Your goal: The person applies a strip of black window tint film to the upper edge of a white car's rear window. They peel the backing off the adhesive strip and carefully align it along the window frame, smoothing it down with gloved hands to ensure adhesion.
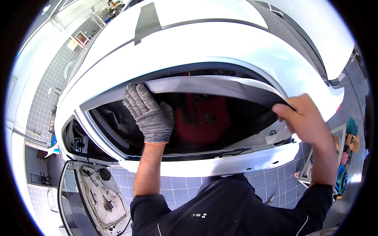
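- Far L: grey tiles (51, 92) seen past car.
- Lower L: car door (108, 202) swung open, inner side bared.
- L hand (151, 114), grey glove w/ orange cuff: fingers extended, laid flat vs. grey trim strip (208, 83).
- Ctr: strip stretched along upper edge of white car's (197, 43) opening; red part (202, 122) seen inside; blue-grey tiled floor (177, 193) below.
- R hand (302, 118), bare: strip's R end gripped by closed fingers.
- Far R: cardboard box (352, 143) kept nr. white frame (304, 179).

Right grip (303, 118), underside hidden
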Demonstrator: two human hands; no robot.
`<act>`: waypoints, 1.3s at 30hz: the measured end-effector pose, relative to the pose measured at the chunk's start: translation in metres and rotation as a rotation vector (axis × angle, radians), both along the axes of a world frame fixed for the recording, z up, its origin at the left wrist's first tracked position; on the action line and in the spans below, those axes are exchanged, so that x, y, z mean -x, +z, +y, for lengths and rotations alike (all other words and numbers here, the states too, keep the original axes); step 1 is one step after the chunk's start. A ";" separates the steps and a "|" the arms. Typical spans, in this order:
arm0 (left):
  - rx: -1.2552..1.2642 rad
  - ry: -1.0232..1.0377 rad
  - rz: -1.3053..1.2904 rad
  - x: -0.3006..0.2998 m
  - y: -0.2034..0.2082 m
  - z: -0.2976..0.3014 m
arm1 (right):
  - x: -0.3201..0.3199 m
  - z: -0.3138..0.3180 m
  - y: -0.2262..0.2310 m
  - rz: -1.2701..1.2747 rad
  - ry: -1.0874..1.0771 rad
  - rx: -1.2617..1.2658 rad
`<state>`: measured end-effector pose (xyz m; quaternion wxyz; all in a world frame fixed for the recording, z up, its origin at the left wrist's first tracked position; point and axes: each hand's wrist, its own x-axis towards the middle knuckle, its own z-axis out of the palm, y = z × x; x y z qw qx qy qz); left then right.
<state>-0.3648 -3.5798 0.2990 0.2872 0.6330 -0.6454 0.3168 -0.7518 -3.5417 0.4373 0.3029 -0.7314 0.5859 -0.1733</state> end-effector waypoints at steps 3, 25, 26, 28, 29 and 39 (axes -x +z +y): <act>-0.005 0.004 0.029 0.001 0.001 0.002 | 0.003 0.016 0.011 -0.010 0.107 0.046; 0.010 -0.196 0.031 0.075 -0.001 -0.012 | 0.009 -0.055 -0.036 -0.147 -0.053 -0.081; 0.024 -0.245 0.061 0.087 -0.002 -0.012 | 0.007 -0.054 -0.035 -0.141 -0.048 -0.077; -0.070 -0.302 0.029 0.110 0.000 -0.008 | 0.007 -0.054 -0.035 -0.151 -0.043 -0.075; -0.090 -0.348 0.027 0.122 0.000 -0.007 | 0.008 -0.055 -0.038 -0.170 -0.036 -0.074; -0.152 -0.531 0.018 0.163 -0.003 -0.009 | 0.003 -0.071 -0.044 -0.118 -0.054 -0.071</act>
